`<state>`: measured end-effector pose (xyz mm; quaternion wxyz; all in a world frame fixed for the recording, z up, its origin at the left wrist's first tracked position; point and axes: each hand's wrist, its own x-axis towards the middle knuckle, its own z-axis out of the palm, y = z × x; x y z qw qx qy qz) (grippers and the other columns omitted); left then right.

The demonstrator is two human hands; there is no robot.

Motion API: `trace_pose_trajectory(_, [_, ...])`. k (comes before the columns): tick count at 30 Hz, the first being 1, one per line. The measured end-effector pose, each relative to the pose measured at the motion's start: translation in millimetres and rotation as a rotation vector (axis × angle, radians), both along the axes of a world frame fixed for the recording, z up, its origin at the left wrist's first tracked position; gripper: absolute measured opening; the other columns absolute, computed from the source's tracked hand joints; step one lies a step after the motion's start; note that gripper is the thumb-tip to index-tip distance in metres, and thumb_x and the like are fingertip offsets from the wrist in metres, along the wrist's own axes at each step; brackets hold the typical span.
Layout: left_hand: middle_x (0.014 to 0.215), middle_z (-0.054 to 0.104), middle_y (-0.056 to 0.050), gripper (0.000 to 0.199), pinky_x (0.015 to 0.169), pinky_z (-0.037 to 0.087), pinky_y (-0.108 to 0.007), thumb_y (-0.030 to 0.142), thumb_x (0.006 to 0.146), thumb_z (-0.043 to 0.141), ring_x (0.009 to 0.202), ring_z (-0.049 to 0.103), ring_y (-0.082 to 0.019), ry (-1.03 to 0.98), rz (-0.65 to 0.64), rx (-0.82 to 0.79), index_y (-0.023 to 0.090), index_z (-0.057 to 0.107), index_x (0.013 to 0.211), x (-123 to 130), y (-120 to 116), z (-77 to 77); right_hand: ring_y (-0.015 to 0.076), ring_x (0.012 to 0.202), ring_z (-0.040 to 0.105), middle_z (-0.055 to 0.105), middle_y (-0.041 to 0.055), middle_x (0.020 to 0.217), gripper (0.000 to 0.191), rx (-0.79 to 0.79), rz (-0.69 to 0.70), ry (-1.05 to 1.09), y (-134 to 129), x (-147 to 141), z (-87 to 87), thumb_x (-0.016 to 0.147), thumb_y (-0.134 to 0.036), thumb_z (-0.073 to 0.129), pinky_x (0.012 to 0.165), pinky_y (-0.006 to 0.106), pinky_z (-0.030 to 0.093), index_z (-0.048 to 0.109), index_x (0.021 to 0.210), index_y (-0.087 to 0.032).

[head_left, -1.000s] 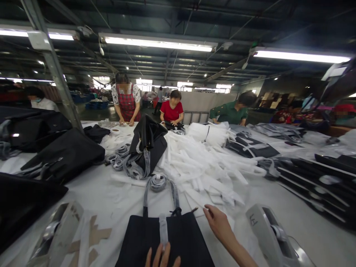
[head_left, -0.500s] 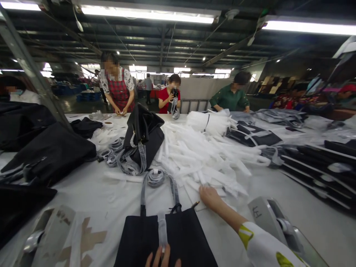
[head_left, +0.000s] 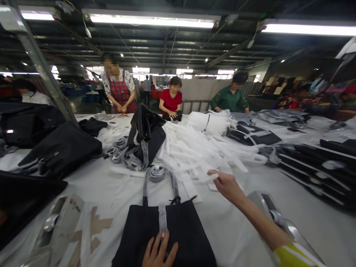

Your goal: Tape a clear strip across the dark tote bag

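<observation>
A black handbag (head_left: 189,230) lies flat in front of me, its wrapped handles (head_left: 174,183) stretched away from me and a coiled, wrapped strap (head_left: 156,173) between them. My left hand (head_left: 160,250) rests on the bag with fingers spread, by the translucent strip (head_left: 162,217) over its middle. Out to the right, my right hand (head_left: 226,184) is closed on a white foam strip (head_left: 209,178) at the edge of a loose heap of such strips (head_left: 200,148).
Beyond the handles stands another black bag (head_left: 148,135). Tape dispensers (head_left: 55,222) flank me on both sides. Stacked black bags (head_left: 317,170) lie at right, more black bags (head_left: 63,144) at left. Several people work across the white table (head_left: 128,202).
My right hand has lifted up and to the right from the heap, now with a foam strip in it. My left hand shows further onto the bag. A person opposite has lowered a black item.
</observation>
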<state>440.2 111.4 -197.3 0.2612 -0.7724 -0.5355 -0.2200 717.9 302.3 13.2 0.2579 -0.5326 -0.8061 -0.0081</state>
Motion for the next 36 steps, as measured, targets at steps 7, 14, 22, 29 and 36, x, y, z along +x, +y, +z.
trace_pose_trajectory(7, [0.14,0.052,-0.009,0.059,0.093,0.051,-0.059,0.049,0.071,0.075,0.12,0.055,-0.035,-0.075,-0.086,-0.421,0.035,0.054,0.125,6,1,65.4,0.0234,0.114,0.06,0.067,0.0074,0.119,0.05,-0.391,0.046,0.253,-120,42,-79.4,0.09,-0.038,0.028,0.104,0.039,0.045,0.068,0.111,-0.018])
trace_pose_trajectory(14, [0.155,0.029,-0.012,0.089,0.08,0.06,-0.042,0.028,0.066,0.082,0.101,0.066,-0.03,0.182,-0.6,-0.812,0.03,0.033,0.14,60,80,147.0,0.0251,0.094,0.065,0.069,0.01,0.104,0.08,-0.586,-0.135,0.473,-169,33,-134.8,0.079,-0.037,0.043,0.087,0.04,0.051,0.015,0.149,-0.01])
trace_pose_trajectory(22, [0.105,0.06,-0.003,0.05,0.059,0.059,-0.044,0.044,0.061,0.083,0.074,0.065,-0.027,0.371,-0.503,-0.83,0.02,0.055,0.095,92,102,128.6,0.0372,0.093,0.062,0.069,0.0178,0.094,0.048,-0.761,-0.318,0.174,-187,54,-141.2,0.087,-0.047,0.035,0.086,0.05,0.045,0.058,0.111,-0.013])
trace_pose_trajectory(29, [0.089,0.058,0.002,0.019,0.054,0.052,-0.033,0.014,0.081,0.061,0.064,0.057,-0.019,0.238,-0.523,-0.416,0.025,0.046,0.086,66,64,115.0,0.0156,0.069,0.046,0.049,-0.0029,0.071,0.026,-0.809,-0.07,0.787,-173,37,-102.3,0.087,-0.044,0.047,0.063,0.028,0.035,0.046,0.075,-0.02])
trace_pose_trajectory(36, [0.079,0.055,0.002,0.022,0.049,0.046,-0.032,0.011,0.078,0.062,0.058,0.053,-0.018,0.217,-0.551,-0.332,0.024,0.044,0.08,67,61,120.6,0.012,0.057,0.04,0.041,-0.0055,0.056,0.027,-0.844,-0.02,0.532,-166,6,-118.8,0.083,-0.033,0.053,0.056,0.028,0.024,0.04,0.063,-0.02])
